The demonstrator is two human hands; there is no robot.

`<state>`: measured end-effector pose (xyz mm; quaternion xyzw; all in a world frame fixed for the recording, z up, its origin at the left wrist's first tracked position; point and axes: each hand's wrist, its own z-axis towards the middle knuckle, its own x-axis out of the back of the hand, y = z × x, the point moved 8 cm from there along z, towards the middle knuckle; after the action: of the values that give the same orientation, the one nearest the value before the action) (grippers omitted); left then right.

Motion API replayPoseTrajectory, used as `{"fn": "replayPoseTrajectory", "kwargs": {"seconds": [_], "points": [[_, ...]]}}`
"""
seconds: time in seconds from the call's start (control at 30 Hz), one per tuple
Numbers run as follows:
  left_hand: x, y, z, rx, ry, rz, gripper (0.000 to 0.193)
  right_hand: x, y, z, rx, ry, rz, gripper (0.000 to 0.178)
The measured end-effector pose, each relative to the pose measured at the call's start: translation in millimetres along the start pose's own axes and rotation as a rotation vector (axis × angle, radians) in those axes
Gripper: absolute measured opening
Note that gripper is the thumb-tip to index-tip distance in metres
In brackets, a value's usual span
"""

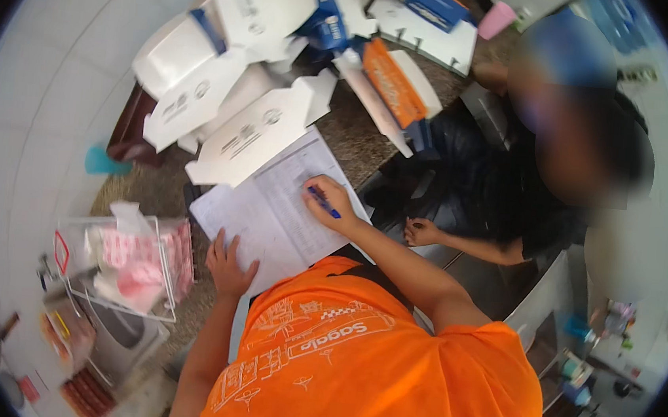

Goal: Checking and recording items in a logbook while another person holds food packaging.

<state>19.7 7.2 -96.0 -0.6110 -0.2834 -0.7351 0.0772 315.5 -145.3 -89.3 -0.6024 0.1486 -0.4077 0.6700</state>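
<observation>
- Orange shirt (382,387) is seen nearest, at six o'clock.
- Paper (276,231) is laid near the centre, toward nine o'clock, apparently for easy reach.
- Apart from each other, a blue pen (323,202) is pinched by the right hand (340,197); the left hand (230,265) is spread flat, presumably steadying the paper.
- White boxes (245,133) are heaped at eleven o'clock.

The right hand (340,196) holds a blue pen (323,202) over the printed papers (274,215), and the left hand (229,267) rests on their near left part; beyond lie white carton boxes (260,132)
</observation>
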Motion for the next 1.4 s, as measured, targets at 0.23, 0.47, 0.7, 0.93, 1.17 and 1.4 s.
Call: {"fn": "replayPoseTrajectory", "kwargs": {"seconds": [0.23,0.47,0.7,0.93,1.17,1.4], "points": [[-8.0,0.6,4.1,-0.042,0.017,0.051,0.079,6.2,8.3,-4.0,-0.136,0.027,0.191,0.013],[-7.9,-0.2,3.3,-0.034,-0.011,0.013,0.08,28.2,11.1,-56.2,-0.232,-0.038,0.128,0.007],[-38.1,-32.6,-6.0,-0.251,0.06,0.26,0.082,-154.4,-222.3,-24.9,0.214,-0.819,0.431,0.048],[-23.2,13.1,20.5,-0.08,-0.012,0.039,0.084,-173.7,-296.0,-57.3,0.238,-1.028,0.48,0.033],[-1.9,3.9,6.2,-0.041,0.095,-0.041,0.075,-130.1,-37.7,-86.0,-0.34,-0.365,0.33,0.014],[6.2,1.8,3.4,-0.007,0.076,-0.058,0.076,-81.8,-12.0,-42.6,-0.277,-0.001,0.306,0.018]]}}
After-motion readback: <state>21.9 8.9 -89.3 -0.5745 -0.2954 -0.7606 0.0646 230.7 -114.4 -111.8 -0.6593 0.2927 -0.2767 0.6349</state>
